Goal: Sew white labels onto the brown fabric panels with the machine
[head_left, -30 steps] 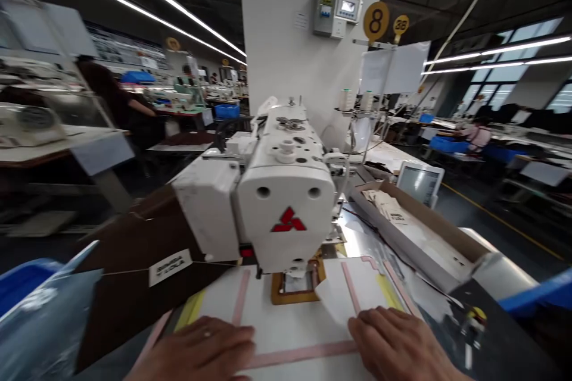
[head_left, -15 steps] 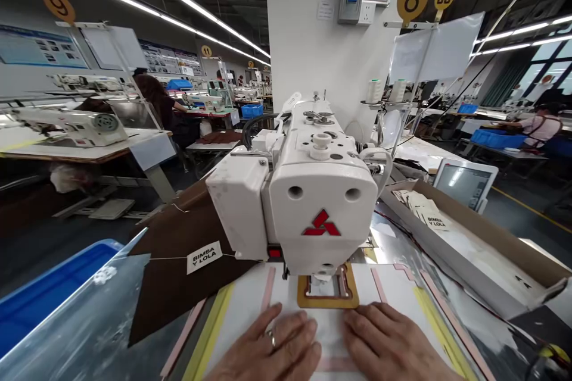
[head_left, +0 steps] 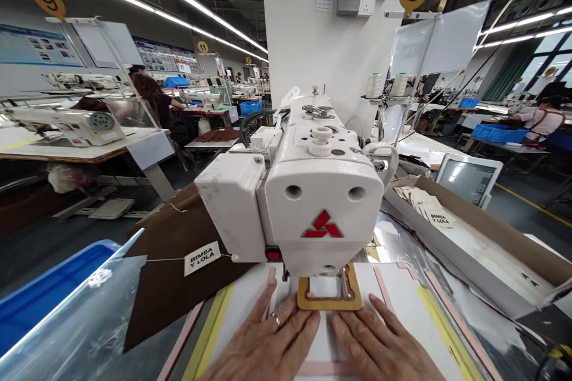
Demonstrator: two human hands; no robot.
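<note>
Below the head of a white sewing machine (head_left: 322, 208), a yellow-brown frame (head_left: 330, 303) lies on a white sheet (head_left: 324, 339) marked with pink and yellow strips. My left hand (head_left: 272, 333), wearing a ring, rests flat on the sheet, fingertips at the frame's near left corner. Fingers spread, my right hand (head_left: 378, 333) lies flat at the near right side of the frame. Neither hand grips anything. Left of the machine, brown fabric (head_left: 179, 286) carries a white "BIMBA Y LOLA" label (head_left: 202, 258), joined by a thread.
An open cardboard box (head_left: 469, 232) with a stack of labels (head_left: 433, 211) stands to the right, by a tablet-like screen (head_left: 469, 178). A blue bin (head_left: 49, 297) is at the lower left. Thread cones (head_left: 374, 85) stand behind the machine. Other people sit at distant workstations.
Both hands have slid slightly forward, up to the near edge of the frame. Their thumbs and fingers are more spread. The view has shifted a little.
</note>
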